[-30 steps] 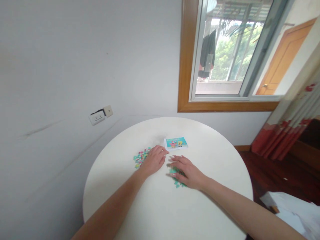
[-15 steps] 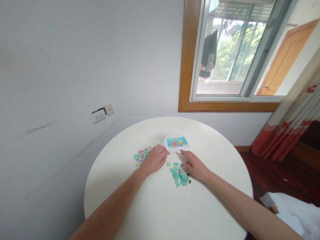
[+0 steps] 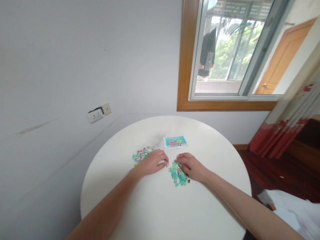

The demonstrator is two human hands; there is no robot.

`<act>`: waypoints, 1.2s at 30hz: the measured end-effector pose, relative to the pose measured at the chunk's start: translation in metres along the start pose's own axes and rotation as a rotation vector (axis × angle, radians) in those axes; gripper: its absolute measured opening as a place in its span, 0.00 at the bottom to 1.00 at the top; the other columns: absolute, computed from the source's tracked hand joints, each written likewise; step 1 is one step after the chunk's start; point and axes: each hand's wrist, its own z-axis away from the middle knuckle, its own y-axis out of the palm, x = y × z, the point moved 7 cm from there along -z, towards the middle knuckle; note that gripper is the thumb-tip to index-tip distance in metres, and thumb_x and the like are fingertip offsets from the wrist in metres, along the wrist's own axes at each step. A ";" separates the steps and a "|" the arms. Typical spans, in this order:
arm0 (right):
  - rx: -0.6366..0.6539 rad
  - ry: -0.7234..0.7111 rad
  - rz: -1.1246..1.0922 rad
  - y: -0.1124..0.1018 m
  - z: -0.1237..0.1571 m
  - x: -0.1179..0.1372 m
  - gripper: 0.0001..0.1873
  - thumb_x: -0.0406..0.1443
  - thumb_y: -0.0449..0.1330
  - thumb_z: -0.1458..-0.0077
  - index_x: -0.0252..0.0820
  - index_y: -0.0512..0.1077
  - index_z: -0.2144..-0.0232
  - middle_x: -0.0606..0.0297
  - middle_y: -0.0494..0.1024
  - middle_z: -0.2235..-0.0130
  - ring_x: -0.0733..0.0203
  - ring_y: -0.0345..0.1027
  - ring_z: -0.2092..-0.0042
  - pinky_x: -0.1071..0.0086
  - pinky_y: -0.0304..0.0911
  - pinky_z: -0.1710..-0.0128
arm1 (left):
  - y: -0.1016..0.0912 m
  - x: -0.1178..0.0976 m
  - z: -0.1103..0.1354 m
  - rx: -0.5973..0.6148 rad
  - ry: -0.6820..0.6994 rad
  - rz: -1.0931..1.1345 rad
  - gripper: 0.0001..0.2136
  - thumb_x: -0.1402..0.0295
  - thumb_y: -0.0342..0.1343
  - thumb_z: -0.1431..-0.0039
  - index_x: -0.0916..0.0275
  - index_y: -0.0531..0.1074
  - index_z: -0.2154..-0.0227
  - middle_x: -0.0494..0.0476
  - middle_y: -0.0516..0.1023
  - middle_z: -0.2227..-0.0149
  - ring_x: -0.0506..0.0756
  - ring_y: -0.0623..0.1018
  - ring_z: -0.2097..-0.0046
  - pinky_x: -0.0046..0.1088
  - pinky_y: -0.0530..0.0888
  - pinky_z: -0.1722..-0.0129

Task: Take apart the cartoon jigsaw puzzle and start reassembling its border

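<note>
My left hand [image 3: 154, 162] is closed in a pinch, thumb and index fingertips together on a small pale green puzzle piece [image 3: 167, 165] between the two piles. Under and behind its wrist lies a pile of pink, teal and yellow puzzle pieces [image 3: 142, 154], partly covered by the hand. My right hand [image 3: 191, 165] rests at the upper right of a mostly teal pile of puzzle pieces [image 3: 178, 176]. Its fingers are bent but apart, their tips over the pile's top edge; nothing shows held in them. Beyond both hands lies a picture card [image 3: 175, 142] with a pink and a yellow cartoon figure.
The round white table [image 3: 150, 213] stands close to a wall with a power socket [image 3: 95, 115]. A wood-framed window [image 3: 225, 106] is at the back right, beside a red and white curtain [image 3: 271, 138]. White material [image 3: 287, 206] lies at the lower right.
My left hand has lowered toward me, its fingertips closing at the lone pale piece. My right hand has shifted left, its fingers bending down onto the teal pile. The view has moved slightly.
</note>
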 end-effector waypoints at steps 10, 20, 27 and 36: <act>0.017 0.038 0.112 0.003 0.003 -0.006 0.21 0.30 0.54 0.45 0.43 0.71 0.49 0.55 0.70 0.47 0.53 0.61 0.45 0.55 0.57 0.45 | -0.002 0.008 0.007 0.055 -0.036 0.063 0.06 0.66 0.58 0.43 0.59 0.72 0.62 0.53 0.73 0.61 0.55 0.70 0.55 0.30 0.64 0.53; 0.010 0.027 -0.045 -0.009 -0.001 -0.014 0.23 0.23 0.52 0.52 0.41 0.75 0.55 0.57 0.75 0.55 0.57 0.67 0.52 0.61 0.61 0.49 | -0.003 0.005 0.005 0.060 -0.033 0.068 0.05 0.68 0.56 0.42 0.59 0.72 0.63 0.54 0.73 0.61 0.55 0.71 0.55 0.31 0.64 0.53; 0.082 -0.013 -0.150 -0.022 0.003 -0.012 0.15 0.28 0.58 0.49 0.44 0.77 0.59 0.60 0.77 0.58 0.58 0.68 0.54 0.62 0.61 0.49 | -0.004 0.001 0.006 0.076 -0.028 0.102 0.05 0.68 0.56 0.42 0.59 0.73 0.63 0.54 0.73 0.61 0.55 0.71 0.56 0.31 0.65 0.53; 0.182 -0.116 -0.229 -0.023 0.005 0.008 0.11 0.37 0.66 0.51 0.45 0.78 0.62 0.60 0.75 0.56 0.59 0.67 0.53 0.64 0.61 0.48 | -0.003 -0.017 0.002 0.050 0.003 0.184 0.08 0.67 0.56 0.41 0.57 0.74 0.60 0.55 0.71 0.59 0.55 0.70 0.54 0.31 0.65 0.52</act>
